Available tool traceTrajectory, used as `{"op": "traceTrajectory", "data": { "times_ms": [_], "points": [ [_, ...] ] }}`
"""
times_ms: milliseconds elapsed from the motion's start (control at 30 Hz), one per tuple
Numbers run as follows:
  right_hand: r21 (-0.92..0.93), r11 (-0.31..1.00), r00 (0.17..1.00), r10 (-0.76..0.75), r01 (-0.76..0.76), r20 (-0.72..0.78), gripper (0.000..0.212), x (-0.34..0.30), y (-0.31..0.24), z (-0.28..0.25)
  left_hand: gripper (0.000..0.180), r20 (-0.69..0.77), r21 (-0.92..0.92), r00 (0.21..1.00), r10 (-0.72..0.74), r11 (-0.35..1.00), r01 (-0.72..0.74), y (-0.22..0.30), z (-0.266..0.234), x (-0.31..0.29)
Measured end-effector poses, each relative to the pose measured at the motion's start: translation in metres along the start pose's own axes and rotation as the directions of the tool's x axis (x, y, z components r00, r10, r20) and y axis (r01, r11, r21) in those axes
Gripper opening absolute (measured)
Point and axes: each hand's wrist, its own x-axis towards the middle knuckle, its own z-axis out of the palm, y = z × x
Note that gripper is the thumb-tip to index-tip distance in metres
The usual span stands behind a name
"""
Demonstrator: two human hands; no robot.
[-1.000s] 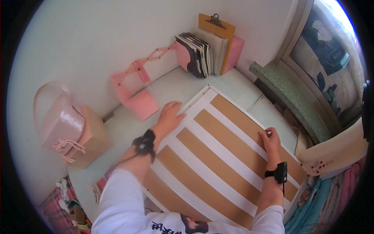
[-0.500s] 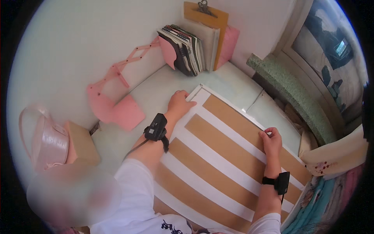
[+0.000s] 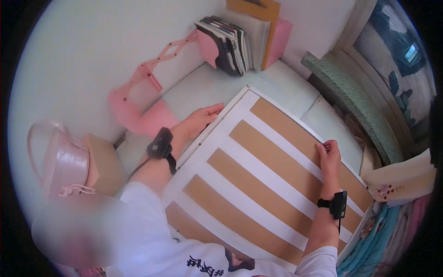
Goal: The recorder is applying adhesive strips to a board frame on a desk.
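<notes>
A large board (image 3: pixel 277 138) with brown and white diagonal stripes and a narrow white frame lies tilted before me. My left hand (image 3: pixel 199 119) is beside its left frame edge, fingers stretched out along the outer side; the thumb is mostly hidden. My right hand (image 3: pixel 329 154) has its thumb and fingers closed on the far right edge of the board. A small dark spot shows between those fingertips, too small to name. The board's near side is partly covered by my shirt and right forearm.
Upright notebooks (image 3: pixel 228 44) and a clipboard (image 3: pixel 273 34) stand at the back of the pale tabletop (image 3: pixel 184 99). A pink folding-arm lamp (image 3: pixel 138 108), a pink handbag (image 3: pixel 67 159) and a cardboard box (image 3: pixel 104 161) are left. A green stone sill (image 3: pixel 355 101) and folded fabrics (image 3: pixel 374 235) lie right.
My left hand has moved down from the board's far left corner to its left side, its fingers straightening. The left frame edge now shows more. My right hand keeps its place on the board.
</notes>
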Motion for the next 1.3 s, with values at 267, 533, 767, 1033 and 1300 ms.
{"op": "traceTrajectory", "data": {
  "times_ms": [267, 533, 767, 1033, 1300],
  "points": [
    [-0.013, 1.0, 0.999, -0.028, 0.028, -0.015, 0.025, 0.006, 0.016, -0.001, 0.056, -0.112, 0.496, 0.985, -0.129, 0.852, 0.168, 0.014, -0.001, -0.074],
    [0.057, 0.998, 0.999, 0.018, -0.02, 0.033, 0.024, -0.008, -0.022, 0.004, 0.061, -0.306, 0.832, 0.923, 0.234, 0.538, 0.139, -0.028, -0.001, -0.11],
    [-0.108, 0.991, 0.995, 0.07, -0.077, -0.066, 0.029, 0.002, 0.016, -0.015, 0.049, -0.111, 0.851, 0.915, 0.388, 0.513, -0.114, -0.048, 0.005, -0.072],
    [0.202, 0.974, 0.993, -0.091, 0.105, -0.075, 0.019, -0.008, -0.027, -0.007, 0.047, -0.297, 0.712, 0.891, 0.343, 0.701, -0.032, -0.055, -0.059, -0.084],
    [-0.047, 0.991, 0.948, -0.133, 0.125, -0.29, 0.024, -0.08, 0.062, -0.112, 0.052, -0.256, 0.639, 0.917, 0.306, 0.765, -0.076, -0.06, -0.042, -0.074]
  ]
}}
